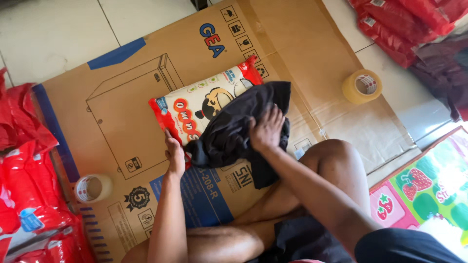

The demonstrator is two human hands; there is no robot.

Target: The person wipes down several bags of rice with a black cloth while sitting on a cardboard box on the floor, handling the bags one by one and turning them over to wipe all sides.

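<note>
A person is sitting cross-legged on a flattened cardboard box (146, 112) that is lying over a pale tiled floor (53, 34). In front of the knees, a white-and-red printed packet (195, 104) is lying on the cardboard, tilted so its far corner points up and to the right. A black cloth (234, 131) is draped over the nearer, right-hand part of that packet, covering roughly half of it and spilling onto the cardboard toward the legs.

The right hand (266, 130) is resting palm-down on top of the black cloth, fingers spread and slightly curled into the fabric — a wide, flat grip pressing rather than pinching. The left hand (174, 155) is sitting at the packet's near-left edge, where the cloth's lower corner meets it; its fingers are curling around that edge, but I cannot tell whether they are closing on the packet, the cloth, or both.

2 rolls of tape are lying about: 1 yellowish roll (361, 86) on the cardboard to the right, well apart from the hands, and 1 white-cored roll (92, 188) near the left forearm. Red plastic packages (29, 195) are piled along the left edge — more red packages (395, 24) are showing at the top right. A mat with strawberry pictures (429, 187) is lying at the lower right, beside the right knee.
</note>
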